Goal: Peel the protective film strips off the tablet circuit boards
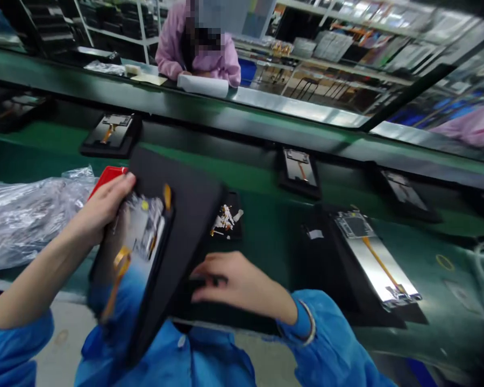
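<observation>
My left hand (pixel 108 201) is closed on the upper left edge of a black foam tray (pixel 181 188), holding it steeply tilted. A phone screen assembly (pixel 145 226) with metal parts and an orange flex cable lies against the tray, blurred by motion. My right hand (pixel 237 285) hovers right of the tray's lower edge with fingers curled towards the thumb; whatever is between them is dark and unclear. Behind the tray, a small dark box (pixel 228 215) holds white and orange scraps. A red object (pixel 108 177) shows behind my left hand.
Clear plastic bags (pixel 36 215) lie on the left. To the right, another phone screen assembly (pixel 375 258) rests on black foam. Several similar assemblies on black trays line the green belt (pixel 234 156). Across it sits a person in pink (pixel 171 48).
</observation>
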Available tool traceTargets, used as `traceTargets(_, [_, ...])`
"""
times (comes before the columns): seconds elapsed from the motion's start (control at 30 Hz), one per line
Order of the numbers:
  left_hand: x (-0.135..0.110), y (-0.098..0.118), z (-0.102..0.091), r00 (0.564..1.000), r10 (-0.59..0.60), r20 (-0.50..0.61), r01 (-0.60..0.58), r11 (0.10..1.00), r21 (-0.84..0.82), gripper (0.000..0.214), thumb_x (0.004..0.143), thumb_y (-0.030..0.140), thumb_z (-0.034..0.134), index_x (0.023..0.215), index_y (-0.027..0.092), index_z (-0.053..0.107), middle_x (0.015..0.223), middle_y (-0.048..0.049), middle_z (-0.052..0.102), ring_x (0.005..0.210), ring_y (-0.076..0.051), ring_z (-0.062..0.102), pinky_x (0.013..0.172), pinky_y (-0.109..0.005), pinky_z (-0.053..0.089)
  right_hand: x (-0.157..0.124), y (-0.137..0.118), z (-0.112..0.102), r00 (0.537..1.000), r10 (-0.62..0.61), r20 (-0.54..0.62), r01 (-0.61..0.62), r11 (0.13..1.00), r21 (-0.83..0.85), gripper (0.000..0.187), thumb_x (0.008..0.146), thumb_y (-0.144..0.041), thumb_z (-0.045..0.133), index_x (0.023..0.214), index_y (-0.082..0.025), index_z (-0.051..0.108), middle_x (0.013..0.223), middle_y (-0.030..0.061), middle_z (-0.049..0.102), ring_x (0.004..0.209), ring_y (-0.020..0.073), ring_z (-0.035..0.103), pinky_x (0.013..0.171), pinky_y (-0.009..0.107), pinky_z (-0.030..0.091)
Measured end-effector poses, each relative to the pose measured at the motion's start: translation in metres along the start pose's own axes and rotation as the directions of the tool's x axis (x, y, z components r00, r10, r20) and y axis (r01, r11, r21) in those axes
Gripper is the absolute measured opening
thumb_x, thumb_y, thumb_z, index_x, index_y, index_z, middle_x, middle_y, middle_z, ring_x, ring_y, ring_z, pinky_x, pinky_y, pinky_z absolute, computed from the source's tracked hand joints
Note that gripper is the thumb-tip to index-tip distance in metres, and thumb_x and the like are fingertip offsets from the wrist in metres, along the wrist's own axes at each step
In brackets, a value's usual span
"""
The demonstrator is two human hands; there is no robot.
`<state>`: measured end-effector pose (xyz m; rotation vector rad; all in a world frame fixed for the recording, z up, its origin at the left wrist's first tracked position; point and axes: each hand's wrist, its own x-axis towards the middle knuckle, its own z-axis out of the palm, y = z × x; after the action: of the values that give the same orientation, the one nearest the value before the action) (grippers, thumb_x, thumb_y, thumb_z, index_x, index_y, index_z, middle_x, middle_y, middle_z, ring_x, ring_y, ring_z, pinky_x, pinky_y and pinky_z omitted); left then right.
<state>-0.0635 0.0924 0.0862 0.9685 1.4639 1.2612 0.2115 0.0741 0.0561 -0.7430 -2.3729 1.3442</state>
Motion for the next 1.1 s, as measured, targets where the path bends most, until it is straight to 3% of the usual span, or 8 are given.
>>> traceTargets(0.1, [-0.008, -0.015, 0.000, 0.928, -0.047, 0.370, -0.059, 0.961, 0.271, 0.060, 0.058, 0.056, 0.088, 0.101, 0.017, 0.071, 0.084, -0.0059, 0.074, 0.073, -0.024, 0.070, 0.058, -0.026, 0.055, 0.018, 0.031, -0.021, 0.954, 0.068, -0.292, -0.142, 0.960, -0.242, 0.012, 0.093, -0.019, 0.061, 0.088, -0.018, 0.072, 0.085, 0.0039, 0.065, 0.069, 0.0137, 0.059, 0.067, 0.027, 0.047])
traceTargets(0.17, [-0.014, -0.030, 0.020, 0.735, -0.045, 0.677, -0.367, 0.814, 0.451, 0.043, 0.073, 0.054, 0.080, 0.098, 0.020, 0.071, 0.080, -0.0025, 0.072, 0.069, -0.020, 0.069, 0.056, -0.022, 0.050, 0.037, 0.047, -0.032, 0.923, 0.078, -0.377, -0.212, 0.921, -0.328, 0.011, 0.092, -0.017, 0.061, 0.094, -0.018, 0.072, 0.094, 0.0055, 0.063, 0.070, 0.0140, 0.059, 0.066, 0.027, 0.045])
traceTargets(0.23, [-0.022, -0.047, 0.046, 0.574, -0.077, 0.816, -0.597, 0.643, 0.480, 0.036, 0.085, 0.053, 0.070, 0.098, 0.019, 0.070, 0.060, 0.0020, 0.063, 0.054, -0.017, 0.061, 0.048, -0.021, 0.042, 0.057, 0.057, -0.037, 0.930, 0.080, -0.358, -0.234, 0.881, -0.412, 0.012, 0.091, -0.017, 0.063, 0.099, -0.018, 0.072, 0.101, 0.0063, 0.063, 0.074, 0.0150, 0.061, 0.069, 0.028, 0.045])
traceTargets(0.37, [-0.035, -0.073, 0.083, 0.528, -0.008, 0.849, -0.764, 0.431, 0.479, 0.039, 0.085, 0.048, 0.073, 0.099, 0.012, 0.068, 0.084, -0.0099, 0.068, 0.073, -0.025, 0.066, 0.064, -0.030, 0.049, 0.091, 0.070, -0.035, 0.951, 0.124, -0.283, -0.262, 0.810, -0.524, 0.013, 0.091, -0.015, 0.062, 0.100, -0.019, 0.070, 0.108, 0.0074, 0.065, 0.086, 0.0192, 0.063, 0.073, 0.029, 0.044])
traceTargets(0.47, [-0.033, -0.072, 0.081, 0.478, 0.094, 0.873, -0.846, 0.317, 0.429, 0.030, 0.089, 0.038, 0.071, 0.108, 0.015, 0.066, 0.114, -0.0133, 0.063, 0.100, -0.028, 0.062, 0.086, -0.038, 0.050, 0.100, 0.079, -0.035, 0.956, 0.122, -0.267, -0.253, 0.803, -0.539, 0.011, 0.091, -0.013, 0.061, 0.098, -0.018, 0.068, 0.104, 0.0074, 0.066, 0.090, 0.0211, 0.062, 0.075, 0.030, 0.043])
traceTargets(0.77, [0.041, -0.058, 0.048, 0.670, 0.342, 0.658, -0.732, 0.160, 0.662, 0.025, 0.100, 0.019, 0.040, 0.098, 0.011, 0.064, 0.096, -0.0119, 0.057, 0.086, -0.024, 0.054, 0.076, -0.038, 0.046, 0.089, 0.085, -0.041, 0.968, 0.056, -0.245, -0.187, 0.812, -0.553, 0.010, 0.098, -0.020, 0.055, 0.097, -0.017, 0.064, 0.103, 0.0079, 0.066, 0.094, 0.0210, 0.063, 0.075, 0.029, 0.043])
traceTargets(0.93, [0.063, -0.062, 0.058, 0.682, 0.364, 0.635, -0.720, 0.180, 0.670, 0.016, 0.094, 0.018, 0.049, 0.098, 0.013, 0.063, 0.096, -0.0095, 0.057, 0.087, -0.023, 0.055, 0.078, -0.037, 0.046, 0.078, 0.082, -0.038, 0.953, 0.042, -0.300, -0.212, 0.799, -0.562, 0.014, 0.099, -0.023, 0.050, 0.103, -0.018, 0.062, 0.108, 0.0091, 0.065, 0.092, 0.0215, 0.064, 0.068, 0.029, 0.042])
traceTargets(1.1, [0.061, -0.060, 0.062, 0.637, 0.373, 0.675, -0.770, 0.263, 0.581, 0.018, 0.099, 0.028, 0.050, 0.096, 0.014, 0.061, 0.095, -0.0070, 0.057, 0.086, -0.020, 0.057, 0.076, -0.032, 0.047, 0.065, 0.071, -0.036, 0.927, 0.023, -0.375, -0.259, 0.762, -0.594, 0.016, 0.101, -0.025, 0.047, 0.102, -0.018, 0.061, 0.106, 0.0080, 0.064, 0.080, 0.0191, 0.063, 0.057, 0.027, 0.038])
